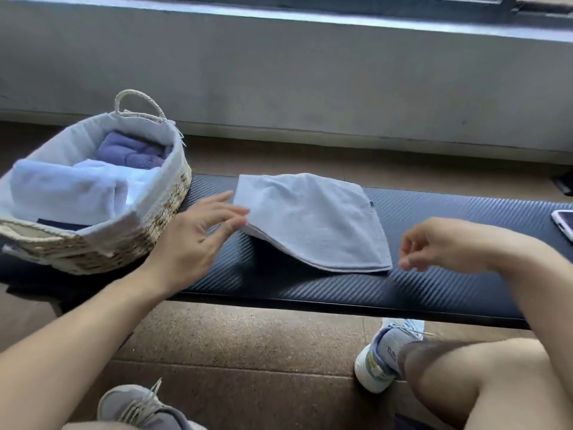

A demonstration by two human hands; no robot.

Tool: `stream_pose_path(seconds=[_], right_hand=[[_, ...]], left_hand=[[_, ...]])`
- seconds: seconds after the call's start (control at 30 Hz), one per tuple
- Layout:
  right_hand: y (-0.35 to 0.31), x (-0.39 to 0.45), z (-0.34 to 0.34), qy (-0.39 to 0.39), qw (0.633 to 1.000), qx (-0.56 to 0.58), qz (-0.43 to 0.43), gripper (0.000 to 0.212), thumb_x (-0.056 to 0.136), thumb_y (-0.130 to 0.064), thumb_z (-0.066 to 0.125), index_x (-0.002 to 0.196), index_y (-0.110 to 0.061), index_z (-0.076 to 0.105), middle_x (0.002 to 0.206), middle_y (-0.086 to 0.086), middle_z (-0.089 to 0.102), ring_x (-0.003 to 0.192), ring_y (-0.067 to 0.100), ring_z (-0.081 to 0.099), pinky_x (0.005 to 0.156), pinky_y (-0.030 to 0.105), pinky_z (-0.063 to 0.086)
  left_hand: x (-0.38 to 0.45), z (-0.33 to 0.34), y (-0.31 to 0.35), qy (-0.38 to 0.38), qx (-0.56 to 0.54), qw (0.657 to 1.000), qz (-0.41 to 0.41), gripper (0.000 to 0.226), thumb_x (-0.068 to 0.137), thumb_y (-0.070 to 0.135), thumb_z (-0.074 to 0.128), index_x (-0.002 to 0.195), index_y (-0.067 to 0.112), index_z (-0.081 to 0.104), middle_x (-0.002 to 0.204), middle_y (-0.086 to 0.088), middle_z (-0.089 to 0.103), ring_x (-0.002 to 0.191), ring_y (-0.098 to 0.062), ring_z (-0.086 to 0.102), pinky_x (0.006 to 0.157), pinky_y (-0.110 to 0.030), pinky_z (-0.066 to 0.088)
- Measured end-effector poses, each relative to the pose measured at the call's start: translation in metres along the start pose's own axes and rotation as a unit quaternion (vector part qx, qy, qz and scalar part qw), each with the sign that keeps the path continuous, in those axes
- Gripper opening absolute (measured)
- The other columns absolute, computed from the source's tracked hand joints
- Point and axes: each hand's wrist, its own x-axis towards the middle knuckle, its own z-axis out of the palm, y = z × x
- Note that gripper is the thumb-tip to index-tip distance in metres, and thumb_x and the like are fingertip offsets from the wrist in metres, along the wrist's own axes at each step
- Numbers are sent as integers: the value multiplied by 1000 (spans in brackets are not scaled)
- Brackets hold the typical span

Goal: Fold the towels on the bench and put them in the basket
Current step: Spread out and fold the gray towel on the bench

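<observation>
A light grey-blue towel [313, 218] lies folded on the dark bench [434, 274], its left edge lifted off the surface. My left hand [198, 234] is spread beside that edge, fingertips touching the lifted fold. My right hand [434, 246] hovers just right of the towel's near right corner, fingers loosely curled and holding nothing. At the bench's left end stands a woven basket [148, 237] with a pale liner; inside it lie a folded white towel [68, 189] and a purple-blue towel [130, 150].
A phone [565, 223] lies at the bench's right edge. A concrete wall runs behind the bench. My knees and shoes, one being the white shoe [381, 358], are on the brown floor in front of it.
</observation>
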Motion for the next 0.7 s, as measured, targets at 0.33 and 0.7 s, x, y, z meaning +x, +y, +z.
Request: stream_pose_path(seconds=[0.33,0.7], right_hand=[[-34,11,19,159,979,65,-110,34,81,-39,83,111,-33,68,107,-20,67,103,3,62,82,19,47],[-56,28,36,175,954,-202,-137,13,84,-34,63,96,-32,67,102,-14,62,98,16,60,79,36,53]], left_hand=[[-39,-7,-3,-80,-13,991,-104,65,80,85,49,107,34,78,117,24,71,114,10,61,97,-7,40],[-34,-5,0,-88,19,988,-125,42,95,54,45,86,17,65,71,-12,62,67,-23,57,76,-36,44]])
